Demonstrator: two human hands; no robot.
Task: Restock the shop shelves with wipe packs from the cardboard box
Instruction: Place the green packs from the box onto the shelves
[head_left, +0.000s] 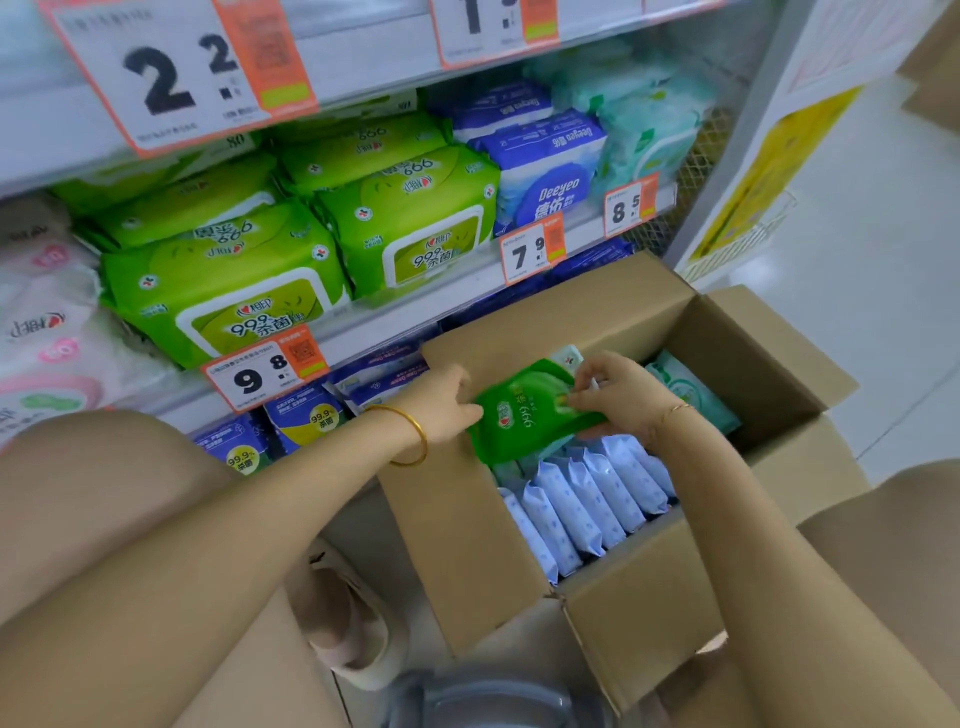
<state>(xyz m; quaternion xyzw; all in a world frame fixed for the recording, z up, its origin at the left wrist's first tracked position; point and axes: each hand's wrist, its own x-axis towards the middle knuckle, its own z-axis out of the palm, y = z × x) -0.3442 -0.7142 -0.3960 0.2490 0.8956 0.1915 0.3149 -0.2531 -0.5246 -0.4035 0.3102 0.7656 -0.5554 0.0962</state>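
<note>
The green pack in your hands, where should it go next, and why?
Probably lift the green pack up out of the cardboard box. Both hands, left and right, grip it over the open box, and matching large green packs sit on the shelf above, so it likely belongs nearby.

green wipe pack (524, 415), pale blue packs (587, 499), brown cardboard box (639, 623).

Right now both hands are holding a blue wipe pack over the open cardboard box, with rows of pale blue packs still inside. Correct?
Not quite: the pack is green, not blue. The head view shows the left hand and right hand holding a green wipe pack over the open cardboard box, with rows of pale blue packs still inside.
</note>
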